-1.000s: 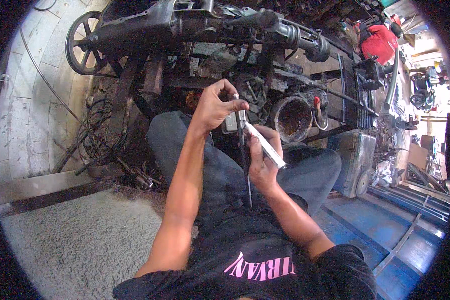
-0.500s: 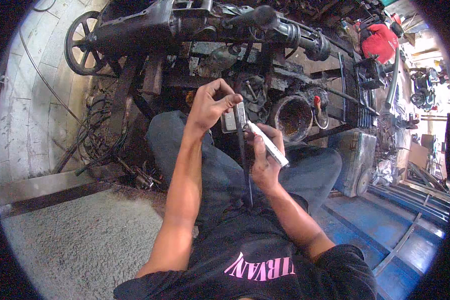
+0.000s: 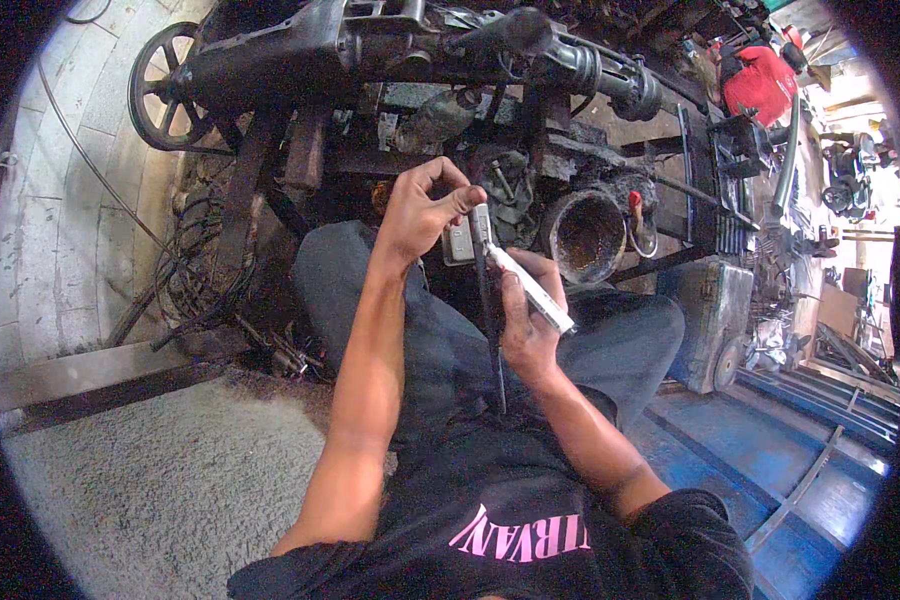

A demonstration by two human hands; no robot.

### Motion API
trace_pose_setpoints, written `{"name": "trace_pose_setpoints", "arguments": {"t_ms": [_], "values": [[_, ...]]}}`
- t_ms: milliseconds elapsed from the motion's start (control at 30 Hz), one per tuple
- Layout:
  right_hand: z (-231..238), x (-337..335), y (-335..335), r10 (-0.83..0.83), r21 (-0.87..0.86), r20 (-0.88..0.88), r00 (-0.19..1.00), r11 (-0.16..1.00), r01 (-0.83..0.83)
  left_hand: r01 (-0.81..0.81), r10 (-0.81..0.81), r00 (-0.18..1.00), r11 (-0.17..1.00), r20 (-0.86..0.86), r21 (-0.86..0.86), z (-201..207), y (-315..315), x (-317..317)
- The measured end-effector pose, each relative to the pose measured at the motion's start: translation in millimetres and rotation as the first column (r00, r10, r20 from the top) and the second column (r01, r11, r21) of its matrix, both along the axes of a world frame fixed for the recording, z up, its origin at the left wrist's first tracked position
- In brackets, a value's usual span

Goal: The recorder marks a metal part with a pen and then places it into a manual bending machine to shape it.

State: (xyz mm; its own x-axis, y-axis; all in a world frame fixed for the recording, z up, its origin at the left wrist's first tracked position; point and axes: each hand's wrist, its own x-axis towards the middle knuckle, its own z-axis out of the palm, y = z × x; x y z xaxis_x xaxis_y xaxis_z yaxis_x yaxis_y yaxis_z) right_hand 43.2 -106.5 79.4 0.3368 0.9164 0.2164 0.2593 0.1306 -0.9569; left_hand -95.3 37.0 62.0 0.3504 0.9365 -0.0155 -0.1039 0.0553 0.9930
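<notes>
My left hand (image 3: 425, 212) pinches the upper end of a pale grey, flat-sided piece (image 3: 458, 245) between thumb and fingers. Its exact kind is unclear. A long, thin dark strip (image 3: 488, 310) runs from beside that piece down toward my lap; I cannot tell whether the two are joined. My right hand (image 3: 532, 318) is closed around a white squeeze tube (image 3: 535, 292), held slanted. The tube's narrow end points up and left and lies right at the dark strip, below my left fingertips. Whether anything comes out of the tube is too small to see.
Dark axle-like machinery (image 3: 420, 60) with a spoked wheel (image 3: 165, 87) spans the far side. A round pot (image 3: 587, 237) with brownish contents stands beyond my right knee, near a red-capped bottle (image 3: 643, 225). Hoses (image 3: 195, 260) lie left. A person in red (image 3: 760, 85) is far right.
My right hand and the white tube have shifted very slightly up and left. My left hand and the grey piece stay almost where they were.
</notes>
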Motion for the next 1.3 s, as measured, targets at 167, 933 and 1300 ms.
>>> {"name": "trace_pose_setpoints", "arguments": {"t_ms": [167,933,1300], "values": [[2,-1,0,0.019,-0.015,-0.015,1.000,1.000,-0.019,0.004,-0.004,1.000,1.000,0.005,-0.001,-3,0,-1],[12,-2,-1,0.049,-0.014,0.014,0.999,0.999,-0.049,-0.013,0.014,1.000,0.999,-0.017,0.036,-6,1,0],[-2,-3,-2,-0.025,-0.029,-0.284,0.958,0.999,0.018,-0.031,0.034,0.999,0.998,-0.038,0.055,-4,0,4]]}}
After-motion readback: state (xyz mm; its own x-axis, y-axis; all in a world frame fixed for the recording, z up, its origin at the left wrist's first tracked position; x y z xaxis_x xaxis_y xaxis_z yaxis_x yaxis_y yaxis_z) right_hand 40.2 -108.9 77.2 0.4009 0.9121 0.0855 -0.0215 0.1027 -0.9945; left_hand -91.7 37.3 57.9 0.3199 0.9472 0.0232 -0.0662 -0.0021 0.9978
